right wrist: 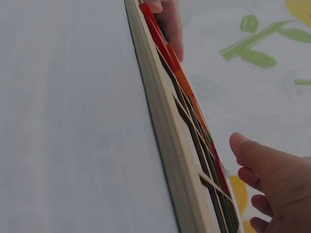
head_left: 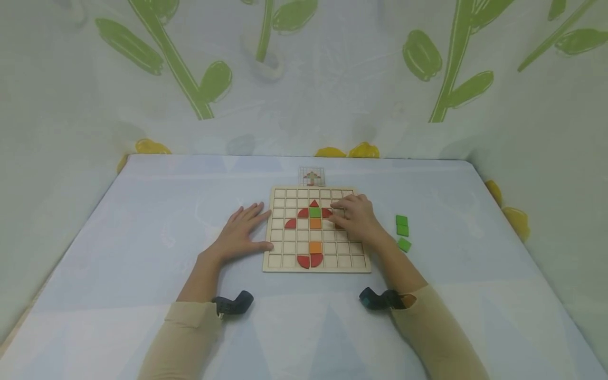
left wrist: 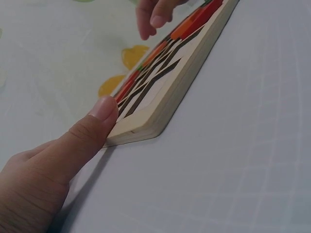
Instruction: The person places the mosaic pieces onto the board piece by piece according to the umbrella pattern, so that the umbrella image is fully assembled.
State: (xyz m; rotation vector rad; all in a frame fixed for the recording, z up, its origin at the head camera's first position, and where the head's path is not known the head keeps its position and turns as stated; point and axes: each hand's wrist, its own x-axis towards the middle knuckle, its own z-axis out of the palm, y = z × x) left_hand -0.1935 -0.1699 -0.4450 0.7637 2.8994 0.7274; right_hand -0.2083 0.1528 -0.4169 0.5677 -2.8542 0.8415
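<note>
A pale wooden grid board [head_left: 290,258] lies flat at the middle of the table. In its cells sit a red triangle [head_left: 314,203], a green square [head_left: 315,212], an orange square [head_left: 315,224], a second orange square [head_left: 315,247] and several red quarter-round pieces [head_left: 303,262]. My left hand [head_left: 244,230] rests along the board's left side with fingers spread, its thumb [left wrist: 92,127] on the edge. Over the right half hovers my right hand [head_left: 357,217], fingers loosely bent near a red quarter-round piece [head_left: 326,212]. Nothing shows between thumb and fingers [right wrist: 248,174]. The palm hides several cells.
Three green squares [head_left: 402,230] lie on the table to the right of the board. Behind the board's far edge is a small picture card [head_left: 311,176] with a grid pattern. Leaf-printed fabric [head_left: 304,105] stands behind the table.
</note>
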